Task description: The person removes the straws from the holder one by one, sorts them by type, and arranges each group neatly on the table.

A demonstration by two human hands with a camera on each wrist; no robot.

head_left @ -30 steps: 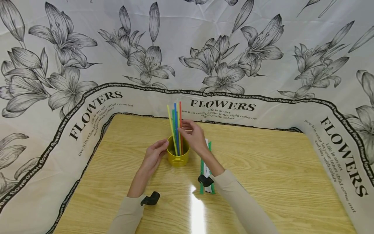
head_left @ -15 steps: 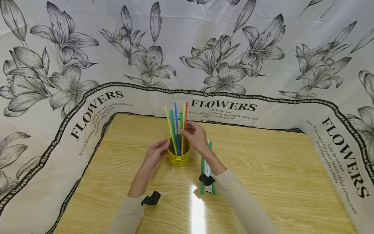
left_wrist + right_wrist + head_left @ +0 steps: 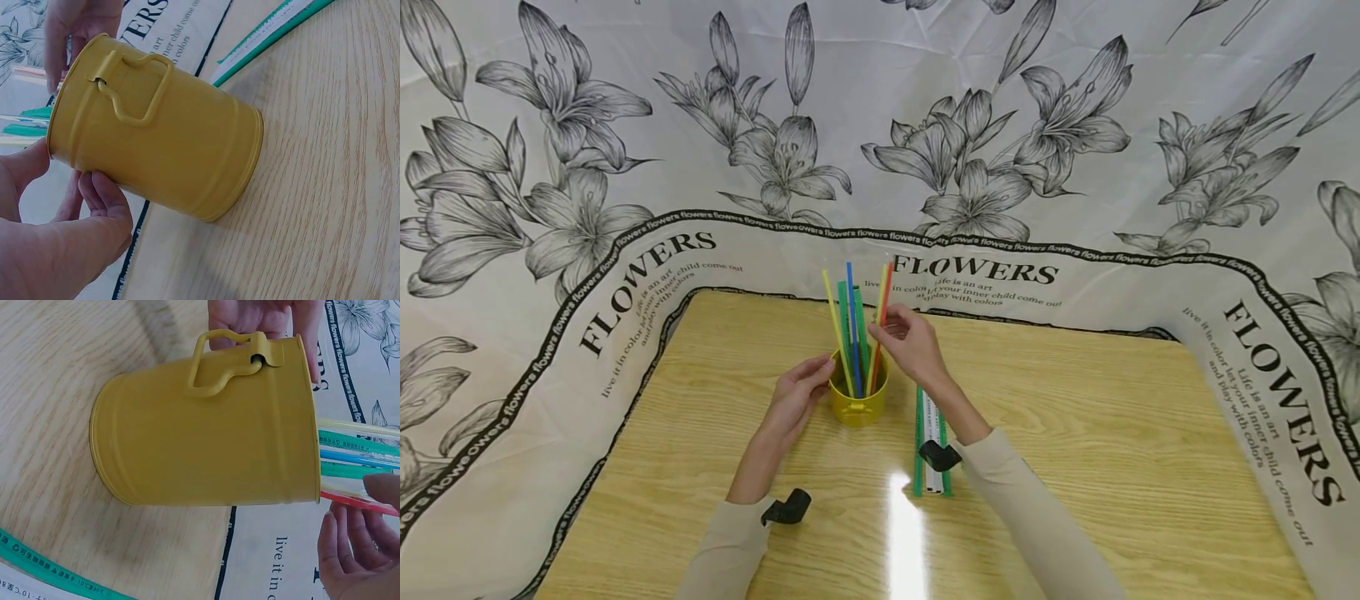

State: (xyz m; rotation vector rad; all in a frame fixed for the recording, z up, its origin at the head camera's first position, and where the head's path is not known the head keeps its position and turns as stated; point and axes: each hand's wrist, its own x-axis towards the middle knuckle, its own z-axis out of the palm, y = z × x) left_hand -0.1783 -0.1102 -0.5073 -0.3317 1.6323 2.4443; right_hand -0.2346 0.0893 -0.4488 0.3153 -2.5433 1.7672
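Observation:
A yellow metal bucket [image 3: 858, 413] with a small wire handle [image 3: 164, 87] stands upright on the table. My left hand [image 3: 797, 393] holds its left side near the rim, thumb at the edge. Several straws lean inside: a yellow straw [image 3: 835, 310], a blue straw [image 3: 852, 304], green-wrapped straws [image 3: 843, 308], and, at the right, another yellow straw [image 3: 881, 287] close to a red straw [image 3: 889, 283]. My right hand [image 3: 913, 346] pinches the red straw above the rim, with that yellow straw against the fingertips. The straws' lower ends are hidden inside the bucket.
Right of the bucket, long green [image 3: 919, 450] and white [image 3: 932, 429] wrapped strips lie on the wooden table [image 3: 1112, 467], partly under my right forearm. A white flower-printed cloth [image 3: 820, 183] hangs behind the table and along its sides.
My right hand has shifted slightly right, and the red straw and a yellow straw now lean further right, apart from the others. My left hand stays at the bucket.

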